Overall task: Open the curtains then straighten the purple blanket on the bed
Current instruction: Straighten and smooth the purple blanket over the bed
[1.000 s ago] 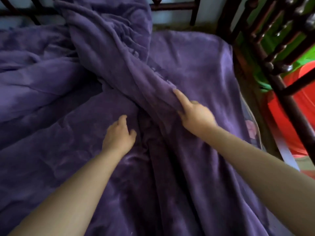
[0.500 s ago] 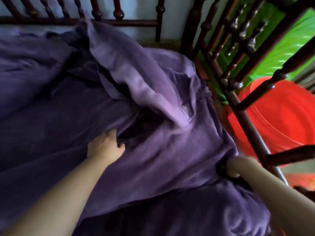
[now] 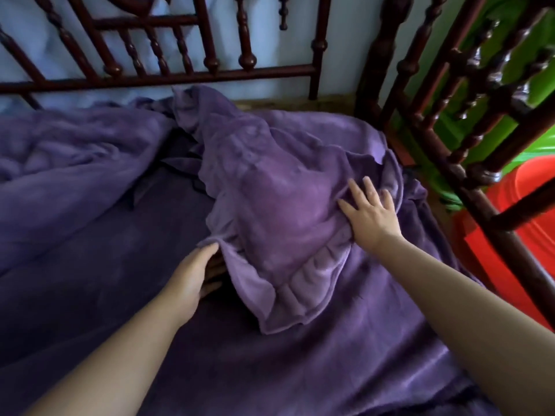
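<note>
The purple blanket [image 3: 279,199] was far from straight, lying on the bed in a rumpled fold heaped toward the dark wooden rail [image 3: 168,78], and no curtains were in view, so that step couldn't be judged. The right hand [image 3: 371,219] lay flat on the fold, fingers spread, where half a second before it had been down at the bed's right edge. The left hand [image 3: 195,273], fingers straight, had slipped under the fold's near edge.

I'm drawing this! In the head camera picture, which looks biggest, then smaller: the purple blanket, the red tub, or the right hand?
1. purple blanket, filling most of the picture
2. red tub, partly hidden behind the bed rail
3. right hand, smallest, though it is nearer the camera
</note>
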